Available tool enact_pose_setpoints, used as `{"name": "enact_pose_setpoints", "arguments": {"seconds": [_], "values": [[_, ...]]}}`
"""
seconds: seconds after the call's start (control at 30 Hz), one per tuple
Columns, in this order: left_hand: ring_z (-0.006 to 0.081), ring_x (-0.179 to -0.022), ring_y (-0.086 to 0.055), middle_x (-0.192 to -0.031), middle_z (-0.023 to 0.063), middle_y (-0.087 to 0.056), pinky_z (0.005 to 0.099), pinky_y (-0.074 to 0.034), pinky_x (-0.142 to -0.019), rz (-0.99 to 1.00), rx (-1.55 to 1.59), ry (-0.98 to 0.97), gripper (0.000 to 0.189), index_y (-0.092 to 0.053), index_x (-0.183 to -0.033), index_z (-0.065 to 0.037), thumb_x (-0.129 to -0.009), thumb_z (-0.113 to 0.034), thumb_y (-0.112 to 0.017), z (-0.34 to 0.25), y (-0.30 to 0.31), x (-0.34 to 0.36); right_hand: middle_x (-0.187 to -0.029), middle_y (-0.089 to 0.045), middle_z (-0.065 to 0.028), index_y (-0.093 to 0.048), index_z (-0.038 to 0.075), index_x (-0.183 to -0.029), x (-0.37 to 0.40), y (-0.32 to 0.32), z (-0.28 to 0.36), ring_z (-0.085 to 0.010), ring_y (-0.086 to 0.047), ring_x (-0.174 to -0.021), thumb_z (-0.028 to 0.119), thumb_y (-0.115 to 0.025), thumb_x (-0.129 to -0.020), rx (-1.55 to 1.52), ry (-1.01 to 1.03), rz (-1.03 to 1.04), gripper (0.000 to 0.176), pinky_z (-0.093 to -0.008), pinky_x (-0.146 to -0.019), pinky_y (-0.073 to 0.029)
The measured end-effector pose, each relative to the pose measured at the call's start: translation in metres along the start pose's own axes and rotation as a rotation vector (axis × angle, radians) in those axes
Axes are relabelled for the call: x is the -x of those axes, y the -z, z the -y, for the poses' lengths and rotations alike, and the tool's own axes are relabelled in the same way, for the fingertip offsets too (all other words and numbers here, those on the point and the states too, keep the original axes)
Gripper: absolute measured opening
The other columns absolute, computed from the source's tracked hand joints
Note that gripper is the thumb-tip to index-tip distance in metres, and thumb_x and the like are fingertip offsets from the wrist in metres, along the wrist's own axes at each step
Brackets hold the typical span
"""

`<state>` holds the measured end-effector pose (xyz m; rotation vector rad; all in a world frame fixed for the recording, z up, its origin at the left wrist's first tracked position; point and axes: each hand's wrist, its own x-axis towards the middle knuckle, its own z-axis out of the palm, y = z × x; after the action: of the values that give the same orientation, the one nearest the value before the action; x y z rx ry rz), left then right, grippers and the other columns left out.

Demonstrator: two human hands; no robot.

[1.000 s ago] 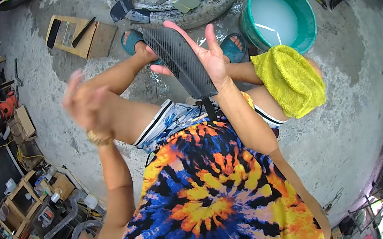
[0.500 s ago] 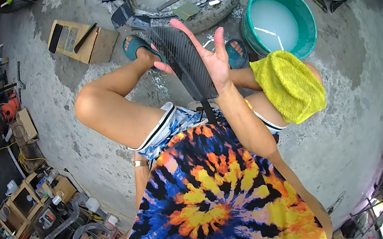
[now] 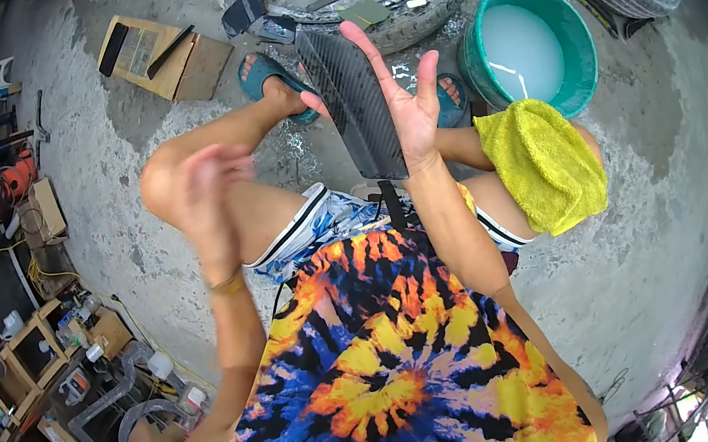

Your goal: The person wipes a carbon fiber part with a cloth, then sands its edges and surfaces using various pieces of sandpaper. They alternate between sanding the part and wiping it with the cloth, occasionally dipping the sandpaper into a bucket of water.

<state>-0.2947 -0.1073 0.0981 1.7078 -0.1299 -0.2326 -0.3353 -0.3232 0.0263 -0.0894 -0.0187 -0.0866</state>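
A dark carbon-fibre panel [image 3: 350,100], long and slightly curved, lies across my right hand [image 3: 409,117]. That palm faces up, with thumb and index finger stretched out past the panel; other fingers pass beneath it, one tip showing at its left edge. A narrow black strip [image 3: 391,204] shows below the panel's lower end. My left hand [image 3: 214,199] is raised over my left thigh, blurred by motion. Its fingers look loosely extended, nothing visible in them, and it is apart from the panel. A yellow-green towel [image 3: 543,168] drapes over my right knee.
Ahead, a green bucket [image 3: 591,78] contains cloudy water. A tyre [image 3: 436,21] lies beside it with dark sheet scraps [image 3: 244,14] on its rim. A cardboard box [image 3: 198,67] carries two black strips. A wooden rack [image 3: 41,352] with tools stands lower left on the concrete floor [image 3: 118,161].
My left hand has come up from beside my body to above the left thigh. The panel stays on my right hand, and the whole view has shifted slightly.
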Motion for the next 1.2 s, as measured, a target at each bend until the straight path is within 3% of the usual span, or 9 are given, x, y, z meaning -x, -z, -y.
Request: {"name": "enact_pose_setpoints", "arguments": {"seconds": [0.1,0.2,0.3,0.37,0.47,0.77,0.83,1.03,1.2], "values": [[0.0192,-0.082,-0.065,-0.095,0.0159,-0.066,0.0290,-0.053,-0.069,0.326,0.195,0.182,0.033,-0.058,-0.106,0.005,-0.102,-0.024,-0.043,0.033,-0.049,0.004,-0.152,-0.026,-0.0149,-0.013,0.008,-0.151,0.002,-0.002,0.004,-0.0294,-0.026,-0.140,0.078,-0.031,-0.083,0.121,0.046,0.002,0.099,-0.0548,-0.113,-0.018],[0.0180,-0.082,-0.064,-0.093,0.0140,-0.065,0.0297,-0.053,-0.071,0.408,0.286,0.268,0.039,-0.058,-0.106,0.006,-0.103,-0.028,-0.040,0.051,-0.066,0.009,-0.152,-0.026,-0.0133,-0.012,0.007,-0.151,0.003,0.001,0.007,-0.0264,-0.027,-0.139,0.078,-0.030,-0.083,0.150,0.089,-0.010,0.099,-0.0549,-0.114,-0.016],[0.0164,-0.080,-0.064,-0.091,0.0121,-0.064,0.0280,-0.053,-0.068,0.432,0.301,0.250,0.038,-0.059,-0.106,0.006,-0.102,-0.028,-0.042,0.055,-0.075,0.013,-0.154,-0.022,-0.0125,-0.013,0.004,-0.150,0.002,-0.002,0.010,-0.0260,-0.023,-0.141,0.076,-0.026,-0.086,0.140,0.093,0.022,0.098,-0.0482,-0.116,-0.013],[0.0155,-0.078,-0.063,-0.090,0.0115,-0.064,0.0269,-0.053,-0.066,0.411,0.244,0.222,0.037,-0.059,-0.105,0.006,-0.102,-0.028,-0.044,0.055,-0.080,0.014,-0.155,-0.018,-0.0115,-0.015,-0.001,-0.149,0.003,-0.007,0.013,-0.0238,-0.017,-0.143,0.076,-0.019,-0.087,0.442,0.167,0.009,0.098,-0.0394,-0.117,-0.009],[0.0134,-0.075,-0.062,-0.087,0.0092,-0.063,0.0242,-0.052,-0.061,0.363,0.186,0.198,0.032,-0.060,-0.100,0.004,-0.100,-0.026,-0.048,0.054,-0.083,0.012,-0.156,-0.015,-0.0109,-0.018,-0.004,-0.147,0.003,-0.012,0.012,-0.0222,-0.013,-0.144,0.075,-0.012,-0.088,0.562,0.197,0.001,0.099,-0.0333,-0.117,-0.007],[0.0086,-0.069,-0.058,-0.080,0.0021,-0.060,0.0214,-0.050,-0.057,0.333,0.059,0.241,0.012,-0.058,-0.087,-0.001,-0.091,-0.012,-0.063,0.054,-0.087,0.003,-0.156,-0.016,-0.0114,-0.021,-0.001,-0.148,0.003,-0.008,0.008,-0.0222,-0.013,-0.144,0.076,-0.009,-0.087,0.602,0.192,-0.004,0.099,-0.0361,-0.117,-0.005],[0.0087,-0.078,-0.058,-0.090,0.0044,-0.059,0.0203,-0.049,-0.057,0.388,-0.043,0.140,0.019,-0.055,-0.099,0.000,-0.085,-0.006,-0.067,0.059,-0.085,0.005,-0.156,-0.017,-0.0117,-0.020,-0.001,-0.148,0.004,-0.007,0.009,-0.0228,-0.015,-0.144,0.076,-0.010,-0.087,0.598,0.187,-0.016,0.099,-0.0366,-0.117,-0.008],[0.0101,-0.093,-0.056,-0.112,0.0100,-0.052,0.0229,-0.050,-0.065,0.595,-0.130,0.164,0.050,-0.041,-0.125,-0.001,-0.081,0.000,-0.065,0.044,-0.077,0.012,-0.155,-0.020,-0.0129,-0.018,0.001,-0.149,0.004,0.001,0.008,-0.0248,-0.024,-0.140,0.077,-0.017,-0.086,0.429,0.156,-0.011,0.099,-0.0381,-0.115,-0.019],[0.0111,-0.090,-0.058,-0.106,0.0085,-0.058,0.0235,-0.050,-0.069,0.604,0.017,0.220,0.038,-0.048,-0.122,0.001,-0.087,-0.004,-0.060,0.053,-0.063,0.005,-0.154,-0.020,-0.0140,-0.018,0.001,-0.149,0.006,-0.007,0.010,-0.0248,-0.024,-0.140,0.077,-0.017,-0.086,0.449,0.152,0.003,0.099,-0.0380,-0.115,-0.018]]}}
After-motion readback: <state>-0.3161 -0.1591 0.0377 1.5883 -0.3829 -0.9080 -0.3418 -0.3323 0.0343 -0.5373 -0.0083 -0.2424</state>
